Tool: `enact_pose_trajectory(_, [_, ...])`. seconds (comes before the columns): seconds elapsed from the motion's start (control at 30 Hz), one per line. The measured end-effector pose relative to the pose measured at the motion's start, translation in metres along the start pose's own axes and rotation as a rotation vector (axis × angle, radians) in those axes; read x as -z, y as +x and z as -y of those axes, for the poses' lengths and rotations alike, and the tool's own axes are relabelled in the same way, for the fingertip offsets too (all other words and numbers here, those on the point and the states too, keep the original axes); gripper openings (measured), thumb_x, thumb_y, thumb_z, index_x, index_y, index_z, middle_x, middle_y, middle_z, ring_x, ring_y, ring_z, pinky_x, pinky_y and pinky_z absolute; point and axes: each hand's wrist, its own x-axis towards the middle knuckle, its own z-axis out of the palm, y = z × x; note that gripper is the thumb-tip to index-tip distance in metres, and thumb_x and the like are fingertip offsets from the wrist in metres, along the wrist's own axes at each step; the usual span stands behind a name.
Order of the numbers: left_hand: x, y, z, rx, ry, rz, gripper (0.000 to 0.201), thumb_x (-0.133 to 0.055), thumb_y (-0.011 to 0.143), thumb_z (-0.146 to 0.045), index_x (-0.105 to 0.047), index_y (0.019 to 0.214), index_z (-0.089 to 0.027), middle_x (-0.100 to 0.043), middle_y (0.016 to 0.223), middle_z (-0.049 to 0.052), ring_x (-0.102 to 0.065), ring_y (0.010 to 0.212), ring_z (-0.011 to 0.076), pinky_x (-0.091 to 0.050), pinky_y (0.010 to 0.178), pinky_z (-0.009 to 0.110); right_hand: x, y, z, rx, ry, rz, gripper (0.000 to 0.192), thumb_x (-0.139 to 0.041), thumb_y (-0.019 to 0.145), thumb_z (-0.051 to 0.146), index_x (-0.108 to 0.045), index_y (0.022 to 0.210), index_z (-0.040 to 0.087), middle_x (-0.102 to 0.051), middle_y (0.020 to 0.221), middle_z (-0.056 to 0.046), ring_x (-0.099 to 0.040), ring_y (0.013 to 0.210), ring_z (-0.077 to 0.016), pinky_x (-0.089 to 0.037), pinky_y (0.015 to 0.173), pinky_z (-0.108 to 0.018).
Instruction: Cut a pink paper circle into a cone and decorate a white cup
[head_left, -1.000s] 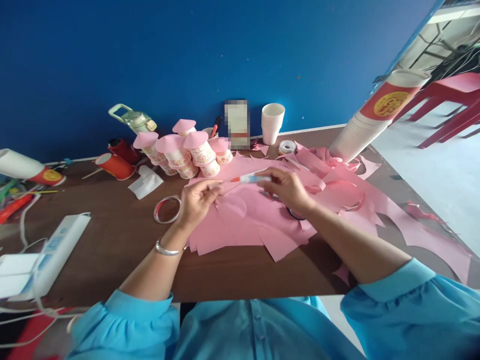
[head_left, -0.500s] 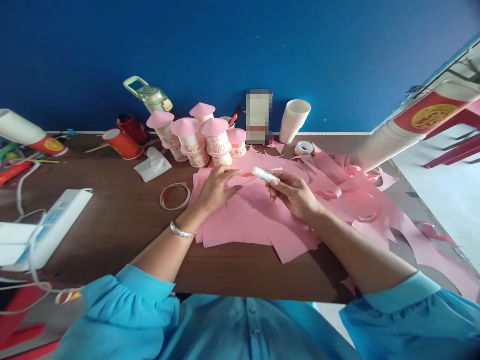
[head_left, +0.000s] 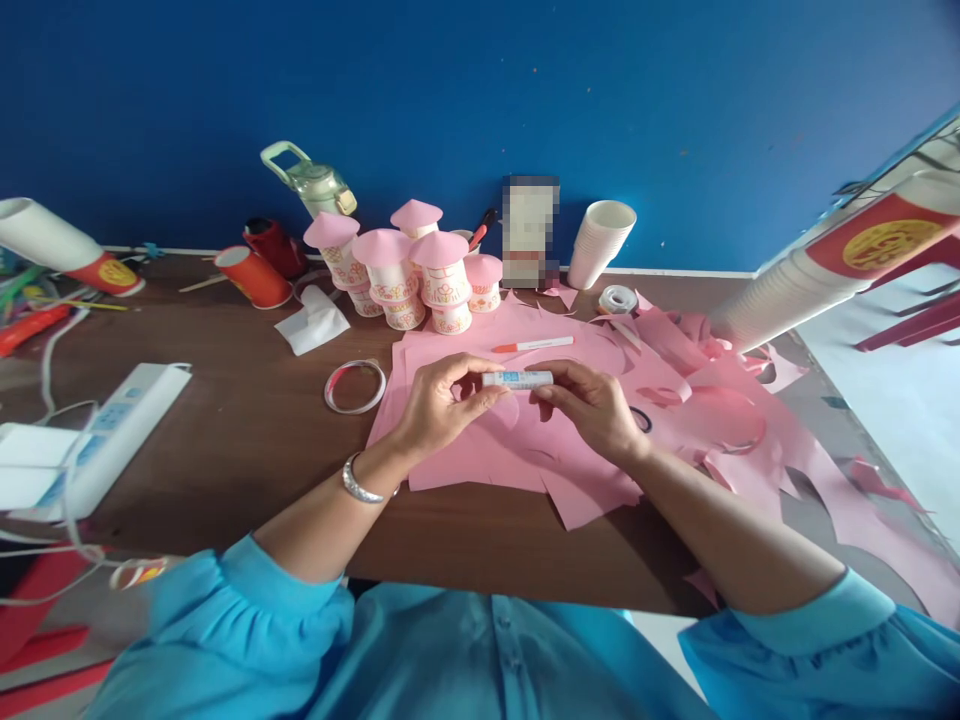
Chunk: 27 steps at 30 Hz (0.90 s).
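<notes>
Pinching opposite ends of a small white glue stick (head_left: 517, 379), the left hand (head_left: 439, 405) and right hand (head_left: 592, 405) hold it level above the pink paper (head_left: 480, 450), near the pen (head_left: 534, 345).

A deep blue wall (head_left: 480, 90) rose behind the dark brown wooden counter (head_left: 247, 450), while pale floor (head_left: 892, 400) and red plastic chair legs (head_left: 911, 325) showed in daylight at the far right.
</notes>
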Motion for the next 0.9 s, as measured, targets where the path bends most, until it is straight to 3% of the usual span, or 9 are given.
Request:
enact_pose_trajectory(0.1, [0.0023,0.0004,-0.0040,-0.073,0.026,0.018,0.022,-0.077,0.093,-0.041,-0.076,0.098,-0.020,-0.081,0.090,0.004,-0.066,0.066,0.0108,-0.054,0.061,0.023,0.0013,-0.0018,0.0020,0.020,-0.119,0.032,0.059,-0.054,0.100,0.071,-0.064,0.072,0.020,-0.063,0.060,0.000,-0.056,0.050,-0.0114,-0.046,0.056,-0.028])
enact_pose_trajectory(0.2, [0.0032,0.0004,-0.0062,-0.137,0.066,0.034,0.020,-0.078,0.092,-0.039,-0.074,0.098,-0.020,-0.080,0.090,0.003,-0.065,0.066,0.0108,-0.056,0.064,0.025,0.0021,-0.0017,0.0025,-0.062,-0.142,0.090,0.072,-0.037,0.101,0.079,-0.055,0.061,0.021,-0.053,0.051,0.001,-0.048,0.045,-0.0109,-0.041,0.051,-0.028])
enact_pose_trajectory(0.27, [0.0029,0.0001,-0.0060,-0.141,0.076,0.031,0.020,-0.078,0.092,-0.039,-0.073,0.098,-0.021,-0.080,0.091,0.003,-0.065,0.066,0.0110,-0.056,0.064,0.026,0.0023,-0.0010,0.0022,-0.090,-0.153,0.102,0.074,-0.034,0.099,0.083,-0.055,0.062,0.022,-0.053,0.052,0.001,-0.049,0.046,-0.0119,-0.041,0.050,-0.028])
enact_pose_trajectory(0.43, [0.0025,-0.0006,-0.0044,-0.111,0.076,0.021,0.017,-0.076,0.093,-0.036,-0.073,0.100,-0.021,-0.080,0.090,0.003,-0.065,0.066,0.0112,-0.055,0.064,0.026,0.0011,-0.0010,0.0023,0.032,-0.229,0.053,0.057,-0.052,0.095,0.080,-0.061,0.092,0.024,-0.061,0.062,0.002,-0.056,0.055,-0.0151,-0.046,0.056,-0.029])
enact_pose_trajectory(0.73, [0.0011,-0.0017,-0.0032,-0.186,0.076,0.033,0.013,-0.077,0.092,-0.030,-0.072,0.100,-0.021,-0.076,0.085,0.001,-0.065,0.069,0.0114,-0.055,0.067,0.026,0.0016,-0.0023,0.0019,-0.187,-0.101,0.163,0.072,-0.032,0.100,0.082,-0.048,0.061,0.023,-0.046,0.049,0.003,-0.043,0.041,-0.0109,-0.038,0.047,-0.028])
enact_pose_trajectory(0.9, [0.0023,-0.0011,-0.0031,-0.124,0.065,0.033,0.014,-0.076,0.092,-0.030,-0.072,0.102,-0.021,-0.079,0.092,0.003,-0.066,0.071,0.0118,-0.054,0.067,0.026,0.0016,-0.0008,0.0025,-0.021,-0.107,0.078,0.059,-0.058,0.091,0.081,-0.063,0.085,0.022,-0.061,0.064,0.001,-0.057,0.056,-0.0148,-0.046,0.056,-0.029])
